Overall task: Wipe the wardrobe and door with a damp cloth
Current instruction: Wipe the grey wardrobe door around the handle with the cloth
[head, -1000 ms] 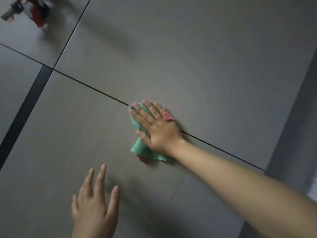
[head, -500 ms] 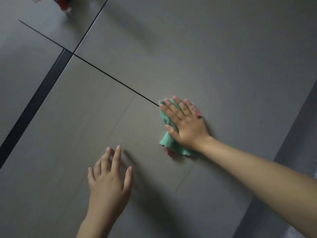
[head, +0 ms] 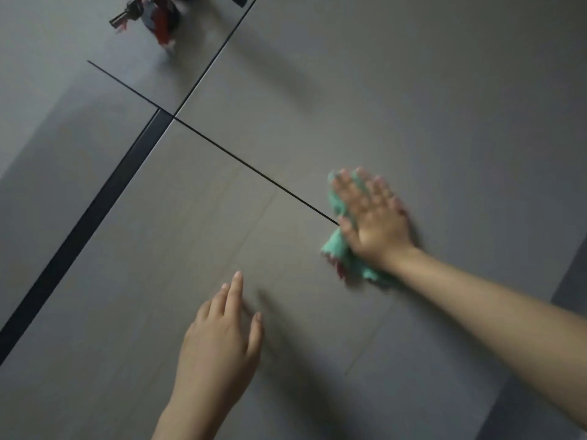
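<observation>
Grey wardrobe panels (head: 349, 90) fill the view, split by thin dark gaps. My right hand (head: 373, 217) presses a green cloth (head: 336, 246) flat against the panel, fingers straight and spread, right on the thin gap between two doors. The cloth has a reddish edge and shows to the left of and below my palm. My left hand (head: 222, 338) hovers near the lower panel with straight fingers and holds nothing; whether it touches the surface is unclear.
A wide black strip (head: 82, 223) runs diagonally between the doors on the left. A bunch of keys with a red tag (head: 149, 14) hangs at the top left. A darker grey surface (head: 568, 281) borders the wardrobe on the right.
My right hand has slid the cloth to the right along the gap. My left hand has shifted right as well. The view has moved, bringing the keys back in.
</observation>
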A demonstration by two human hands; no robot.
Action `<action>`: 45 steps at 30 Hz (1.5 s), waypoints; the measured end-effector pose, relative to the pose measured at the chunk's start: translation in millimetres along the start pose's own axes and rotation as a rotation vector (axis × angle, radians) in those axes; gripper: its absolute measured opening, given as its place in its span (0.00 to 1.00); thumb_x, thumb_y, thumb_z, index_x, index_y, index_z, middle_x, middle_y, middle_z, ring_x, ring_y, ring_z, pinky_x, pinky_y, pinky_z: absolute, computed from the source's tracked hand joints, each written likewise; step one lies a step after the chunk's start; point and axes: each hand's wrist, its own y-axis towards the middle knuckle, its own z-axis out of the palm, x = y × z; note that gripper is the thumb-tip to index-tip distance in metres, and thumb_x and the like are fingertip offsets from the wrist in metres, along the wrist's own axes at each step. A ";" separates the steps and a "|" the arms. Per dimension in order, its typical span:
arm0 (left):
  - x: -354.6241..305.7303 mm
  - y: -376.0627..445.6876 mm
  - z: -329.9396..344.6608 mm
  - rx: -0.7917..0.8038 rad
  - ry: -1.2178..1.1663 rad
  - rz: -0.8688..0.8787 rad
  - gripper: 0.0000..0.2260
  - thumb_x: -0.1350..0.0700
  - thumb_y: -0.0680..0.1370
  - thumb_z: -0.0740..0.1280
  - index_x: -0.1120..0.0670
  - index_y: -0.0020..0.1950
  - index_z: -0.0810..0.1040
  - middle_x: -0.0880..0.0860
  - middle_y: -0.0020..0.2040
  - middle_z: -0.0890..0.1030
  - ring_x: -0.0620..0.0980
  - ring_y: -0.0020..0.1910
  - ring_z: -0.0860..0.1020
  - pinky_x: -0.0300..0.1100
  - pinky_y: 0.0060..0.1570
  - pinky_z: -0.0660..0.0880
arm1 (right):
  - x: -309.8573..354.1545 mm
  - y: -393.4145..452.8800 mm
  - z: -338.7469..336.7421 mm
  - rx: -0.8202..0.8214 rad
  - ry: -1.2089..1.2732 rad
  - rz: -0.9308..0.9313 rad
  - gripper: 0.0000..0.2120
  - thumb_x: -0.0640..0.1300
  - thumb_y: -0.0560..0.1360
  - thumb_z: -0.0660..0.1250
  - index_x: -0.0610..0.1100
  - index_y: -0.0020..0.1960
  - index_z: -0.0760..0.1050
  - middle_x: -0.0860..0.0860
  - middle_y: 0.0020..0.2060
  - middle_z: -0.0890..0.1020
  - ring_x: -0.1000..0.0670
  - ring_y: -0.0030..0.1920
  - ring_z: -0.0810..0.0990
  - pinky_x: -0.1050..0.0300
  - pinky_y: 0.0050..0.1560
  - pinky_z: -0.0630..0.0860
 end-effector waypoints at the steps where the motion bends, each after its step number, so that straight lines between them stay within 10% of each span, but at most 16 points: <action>1: -1.2 -1.0 -1.7 0.023 -0.008 0.004 0.40 0.35 0.68 0.37 0.49 0.78 0.50 0.49 0.75 0.63 0.50 0.72 0.64 0.43 0.64 0.66 | -9.3 14.6 -1.8 -0.021 -0.005 0.090 0.28 0.52 0.78 0.51 0.45 0.76 0.58 0.47 0.74 0.65 0.44 0.74 0.61 0.48 0.73 0.50; 6: 6.7 2.7 1.2 -0.039 0.001 0.028 0.33 0.43 0.71 0.52 0.56 0.74 0.65 0.53 0.65 0.76 0.55 0.62 0.76 0.45 0.53 0.76 | 37.5 65.5 6.2 -0.120 0.032 0.416 0.30 0.54 0.77 0.49 0.42 0.76 0.58 0.44 0.75 0.63 0.41 0.75 0.59 0.45 0.74 0.50; 13: 35.3 11.8 -5.6 -0.276 0.035 -0.117 0.25 0.51 0.66 0.65 0.61 0.61 0.77 0.64 0.54 0.77 0.67 0.51 0.76 0.58 0.47 0.75 | 34.4 -9.9 3.0 0.049 0.036 -0.203 0.29 0.55 0.76 0.54 0.46 0.75 0.59 0.48 0.74 0.64 0.45 0.74 0.59 0.47 0.74 0.52; 20: 76.0 13.8 -9.5 -0.280 0.049 -0.262 0.35 0.39 0.69 0.53 0.60 0.68 0.71 0.66 0.68 0.69 0.68 0.66 0.68 0.66 0.65 0.59 | 84.3 95.7 15.5 -0.149 0.071 0.349 0.31 0.55 0.77 0.49 0.43 0.77 0.57 0.45 0.75 0.62 0.40 0.75 0.59 0.44 0.73 0.48; 26: 80.7 12.0 -14.0 -0.246 -0.012 -0.295 0.39 0.38 0.67 0.47 0.57 0.72 0.67 0.62 0.72 0.64 0.62 0.71 0.61 0.58 0.71 0.50 | 78.3 50.0 18.4 0.031 0.022 -0.485 0.27 0.54 0.78 0.52 0.45 0.75 0.62 0.48 0.73 0.65 0.45 0.74 0.60 0.47 0.74 0.53; 32: 82.7 6.1 -14.2 -0.219 0.018 -0.259 0.30 0.47 0.69 0.61 0.59 0.69 0.72 0.64 0.69 0.70 0.65 0.68 0.68 0.64 0.68 0.57 | 99.9 105.6 22.6 -0.153 0.039 0.224 0.30 0.53 0.77 0.51 0.41 0.76 0.60 0.44 0.74 0.64 0.40 0.74 0.62 0.47 0.73 0.48; 39: 82.7 14.4 -19.2 -0.208 -0.013 -0.282 0.39 0.39 0.67 0.47 0.58 0.73 0.66 0.60 0.72 0.67 0.62 0.70 0.65 0.63 0.70 0.53 | 98.7 51.1 14.0 0.050 0.040 -0.518 0.26 0.53 0.77 0.53 0.45 0.73 0.65 0.48 0.72 0.68 0.46 0.72 0.65 0.48 0.73 0.56; 45: 82.1 19.4 -22.3 -0.269 0.003 -0.218 0.33 0.44 0.68 0.54 0.59 0.69 0.72 0.60 0.65 0.75 0.61 0.63 0.73 0.68 0.61 0.64 | 99.1 137.1 14.9 -0.122 0.018 0.196 0.29 0.52 0.76 0.52 0.40 0.74 0.64 0.43 0.72 0.68 0.40 0.71 0.66 0.47 0.72 0.51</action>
